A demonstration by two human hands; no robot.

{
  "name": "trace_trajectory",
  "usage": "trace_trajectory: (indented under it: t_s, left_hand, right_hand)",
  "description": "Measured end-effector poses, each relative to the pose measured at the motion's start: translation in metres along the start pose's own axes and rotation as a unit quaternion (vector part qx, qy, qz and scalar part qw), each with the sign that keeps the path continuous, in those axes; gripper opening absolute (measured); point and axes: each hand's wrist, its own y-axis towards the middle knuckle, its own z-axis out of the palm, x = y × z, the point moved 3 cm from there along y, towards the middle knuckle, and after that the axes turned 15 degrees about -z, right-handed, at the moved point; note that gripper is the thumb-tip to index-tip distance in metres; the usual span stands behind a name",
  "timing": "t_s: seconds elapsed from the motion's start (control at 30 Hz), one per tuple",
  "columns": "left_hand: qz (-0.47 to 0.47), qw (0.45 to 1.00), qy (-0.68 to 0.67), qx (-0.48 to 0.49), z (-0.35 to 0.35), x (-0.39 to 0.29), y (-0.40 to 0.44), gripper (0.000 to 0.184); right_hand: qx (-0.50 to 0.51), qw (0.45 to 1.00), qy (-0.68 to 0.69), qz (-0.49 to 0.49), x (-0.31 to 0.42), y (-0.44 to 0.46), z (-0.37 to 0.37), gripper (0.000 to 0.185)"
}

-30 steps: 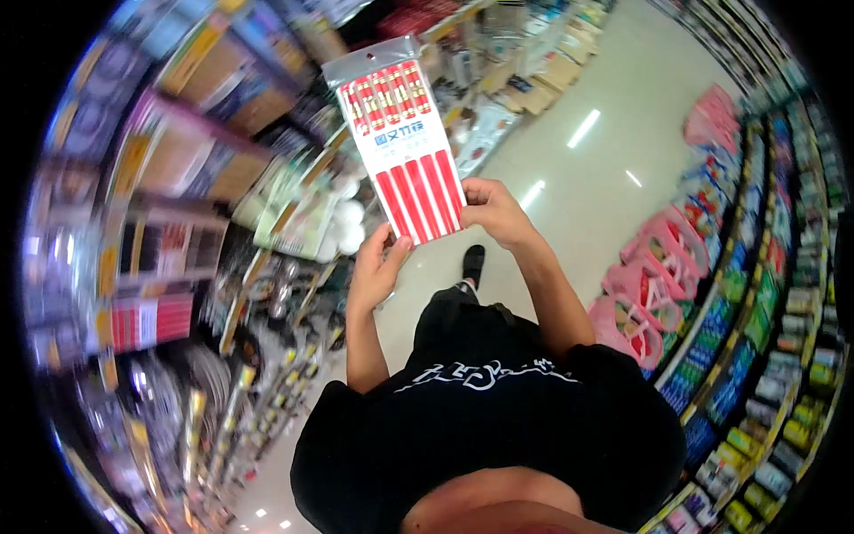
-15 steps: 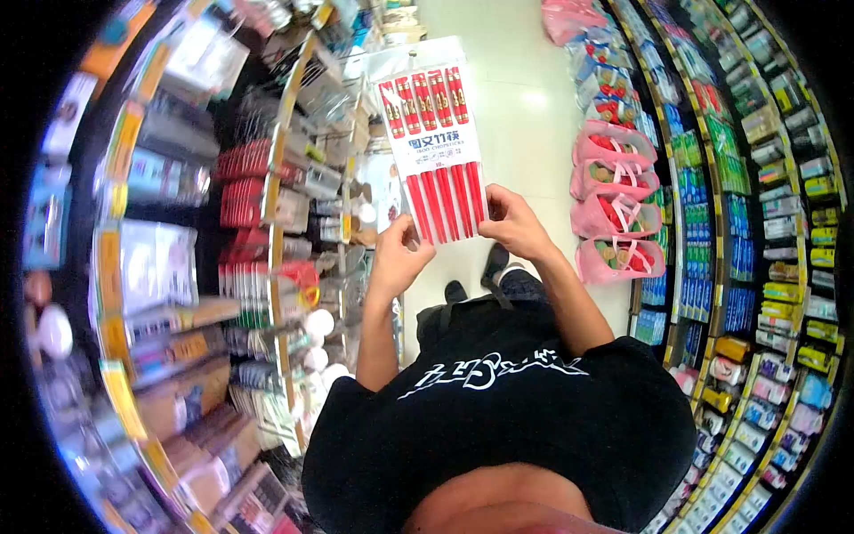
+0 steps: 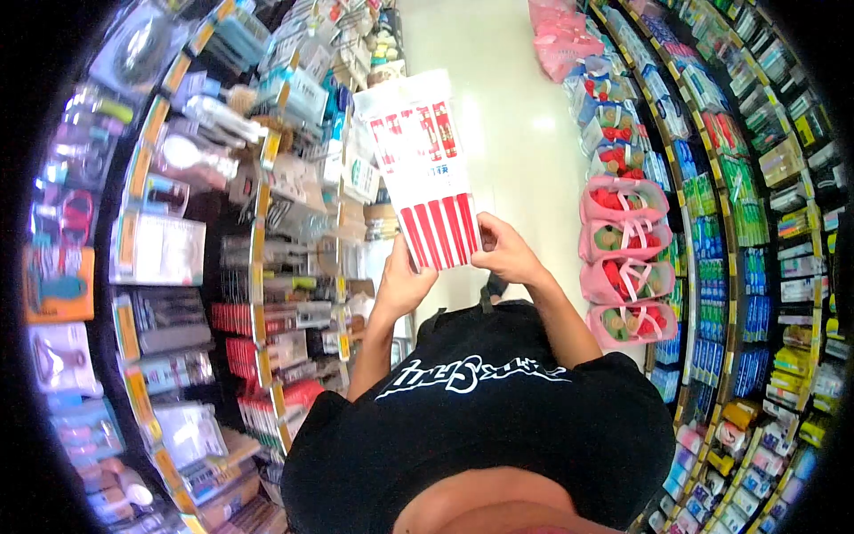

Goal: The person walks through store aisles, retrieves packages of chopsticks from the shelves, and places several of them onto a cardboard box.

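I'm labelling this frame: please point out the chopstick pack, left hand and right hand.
Chopstick pack [image 3: 425,183], head view, white middle band.
Left hand [image 3: 403,285], head view, back of hand.
Right hand [image 3: 511,255], head view, back of hand.

I see pale, glossy floor; left of floor, tall packed shelving; right of floor, second shelving row, curving through lens.

We cannot read much of the glare-whitened print on the pack, nor see the parts of the left hand and right hand behind it, nor make out the tiny shelf labels, while our view cuts off the topmost pink bag.
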Motion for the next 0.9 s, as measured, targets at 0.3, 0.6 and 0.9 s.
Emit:
trace_trajectory:
  t_s: [0.3,0.6,0.9]
  left_hand:
    - [-0.016,0.997,0.034,0.06,0.053,-0.065,0.156,0.043]
    - [-0.084,0.976,-0.001,0.201,0.112,-0.077,0.322,0.057]
    - [-0.031,0.944,-0.135,0.3,0.198,-0.177,0.552,0.052]
  right_hand:
    - [-0.102,0.994,0.015,-0.033,0.01,0.089,-0.124,0.035]
    - [-0.162,0.985,0.066,-0.004,-0.022,0.176,-0.248,0.039]
    - [-0.213,0.976,-0.04,0.02,0.028,0.332,-0.427,0.042]
